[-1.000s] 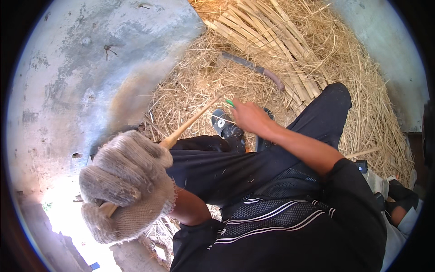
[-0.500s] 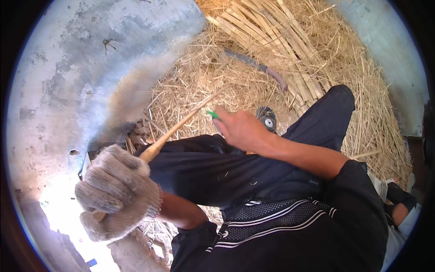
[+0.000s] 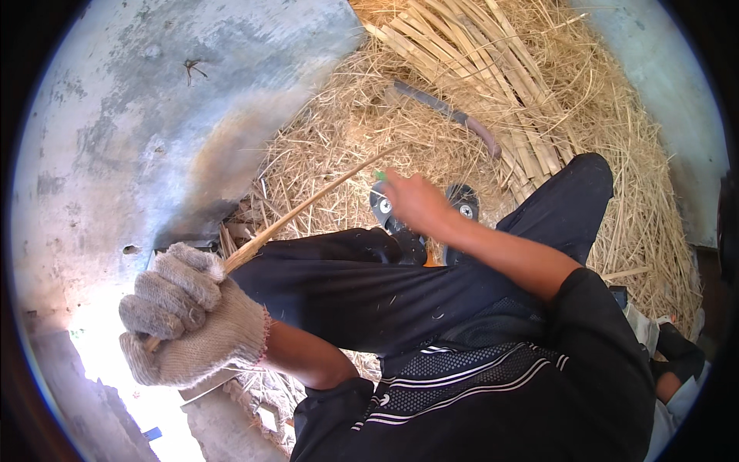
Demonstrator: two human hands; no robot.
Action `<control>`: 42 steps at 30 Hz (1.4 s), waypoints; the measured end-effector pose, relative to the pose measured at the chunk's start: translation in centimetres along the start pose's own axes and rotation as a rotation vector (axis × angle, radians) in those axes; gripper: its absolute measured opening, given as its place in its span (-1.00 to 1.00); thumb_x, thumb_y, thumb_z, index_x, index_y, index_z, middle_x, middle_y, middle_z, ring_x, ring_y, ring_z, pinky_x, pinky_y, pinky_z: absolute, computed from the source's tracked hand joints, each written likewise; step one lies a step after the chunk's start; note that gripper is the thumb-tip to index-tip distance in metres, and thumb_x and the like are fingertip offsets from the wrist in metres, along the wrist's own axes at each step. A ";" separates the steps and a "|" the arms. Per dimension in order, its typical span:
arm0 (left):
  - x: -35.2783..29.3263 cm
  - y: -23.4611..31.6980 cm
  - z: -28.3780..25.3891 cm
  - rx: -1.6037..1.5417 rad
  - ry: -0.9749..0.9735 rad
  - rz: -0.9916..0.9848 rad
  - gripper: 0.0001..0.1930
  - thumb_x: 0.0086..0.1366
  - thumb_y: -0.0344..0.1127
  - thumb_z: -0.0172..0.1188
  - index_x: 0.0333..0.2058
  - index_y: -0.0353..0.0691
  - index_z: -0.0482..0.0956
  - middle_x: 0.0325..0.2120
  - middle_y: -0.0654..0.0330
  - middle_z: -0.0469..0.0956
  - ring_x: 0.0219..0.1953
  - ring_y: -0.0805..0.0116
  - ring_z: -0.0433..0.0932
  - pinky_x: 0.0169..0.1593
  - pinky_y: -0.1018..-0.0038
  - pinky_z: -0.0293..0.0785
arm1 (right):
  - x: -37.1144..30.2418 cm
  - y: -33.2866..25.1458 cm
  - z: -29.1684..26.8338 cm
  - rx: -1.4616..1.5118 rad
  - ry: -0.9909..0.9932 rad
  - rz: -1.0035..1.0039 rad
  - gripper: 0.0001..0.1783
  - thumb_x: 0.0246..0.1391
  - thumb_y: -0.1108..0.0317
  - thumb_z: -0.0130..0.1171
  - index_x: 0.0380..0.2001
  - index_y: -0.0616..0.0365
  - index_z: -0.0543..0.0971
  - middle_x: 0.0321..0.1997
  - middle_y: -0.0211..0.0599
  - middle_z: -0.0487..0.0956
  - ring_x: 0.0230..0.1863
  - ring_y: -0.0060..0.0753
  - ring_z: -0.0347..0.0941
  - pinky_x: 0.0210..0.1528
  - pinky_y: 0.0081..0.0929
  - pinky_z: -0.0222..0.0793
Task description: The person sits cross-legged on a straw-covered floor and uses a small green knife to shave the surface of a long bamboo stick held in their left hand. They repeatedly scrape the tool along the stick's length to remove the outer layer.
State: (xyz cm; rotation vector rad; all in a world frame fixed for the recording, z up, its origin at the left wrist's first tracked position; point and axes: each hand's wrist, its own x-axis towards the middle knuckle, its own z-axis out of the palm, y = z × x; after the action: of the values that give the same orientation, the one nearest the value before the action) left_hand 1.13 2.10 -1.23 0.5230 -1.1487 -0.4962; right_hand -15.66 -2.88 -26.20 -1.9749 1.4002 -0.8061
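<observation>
My left hand [image 3: 188,319], in a grey knit glove, is closed around the thick end of a pale tapered bamboo stick [image 3: 308,204]. The stick's thin end slants up and to the right over my lap. My bare right hand [image 3: 419,204] is closed on a small green object [image 3: 380,176] beside the stick's thin end. Only a bit of green shows past the fingers, so its kind is hidden. Whether it touches the stick I cannot tell.
A curved blade with a brown handle [image 3: 483,135] lies on straw and shavings [image 3: 331,123]. Split bamboo strips [image 3: 477,61] are piled beyond it. Two dark things with pale discs [image 3: 464,206] sit between my legs. A concrete wall [image 3: 154,100] stands left; another person's arm [image 3: 681,362] shows at lower right.
My right hand has shifted slightly up and right, uncovering a second dark thing with a pale disc. My left hand has moved a little up and left with the stick. The view has shifted slightly.
</observation>
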 end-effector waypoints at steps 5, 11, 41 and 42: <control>-0.2 0.3 -0.3 0.015 0.073 -0.008 -0.62 0.13 -0.12 -0.11 -0.82 0.02 0.12 -0.93 0.33 0.07 -0.90 0.46 0.06 -0.77 0.46 0.21 | 0.3 -4.5 -2.6 0.169 -0.127 -0.038 -0.72 0.26 0.23 -0.01 -0.13 0.22 0.40 -0.68 0.16 0.48 -0.58 0.30 0.47 -0.49 0.04 0.44; 0.8 -0.6 -0.9 0.034 0.052 -0.038 -0.64 0.11 -0.13 -0.12 -0.82 0.02 0.12 -0.92 0.34 0.06 -0.89 0.46 0.06 -0.77 0.47 0.19 | 2.4 0.9 0.4 0.081 -0.167 0.157 -0.65 0.28 0.22 -0.06 -0.01 0.25 0.38 -0.62 0.15 0.52 -0.55 0.23 0.51 -0.48 0.04 0.45; 0.4 -0.3 0.3 0.007 0.099 -0.040 -0.63 0.16 -0.17 -0.14 -0.80 -0.05 0.11 -0.92 0.33 -0.01 -0.89 0.48 -0.01 -0.77 0.52 0.09 | 3.9 14.8 5.3 -0.393 -0.175 0.332 -0.71 0.19 0.42 -0.12 -0.04 0.24 0.43 -0.26 0.05 0.63 -0.21 0.05 0.61 -0.18 -0.08 0.53; 0.2 -0.2 0.5 0.007 0.112 -0.038 -0.63 0.16 -0.17 -0.14 -0.80 -0.05 0.11 -0.92 0.32 -0.01 -0.89 0.48 -0.01 -0.77 0.52 0.09 | 4.4 14.9 5.9 -0.387 -0.162 0.331 -0.71 0.19 0.43 -0.12 -0.05 0.24 0.43 -0.24 0.04 0.63 -0.19 0.04 0.61 -0.16 -0.09 0.53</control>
State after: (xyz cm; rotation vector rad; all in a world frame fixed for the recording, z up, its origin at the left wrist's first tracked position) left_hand 0.68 1.71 -1.01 0.5721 -1.0351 -0.4895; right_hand -18.99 -10.56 -40.57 -1.9484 1.8207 -0.2324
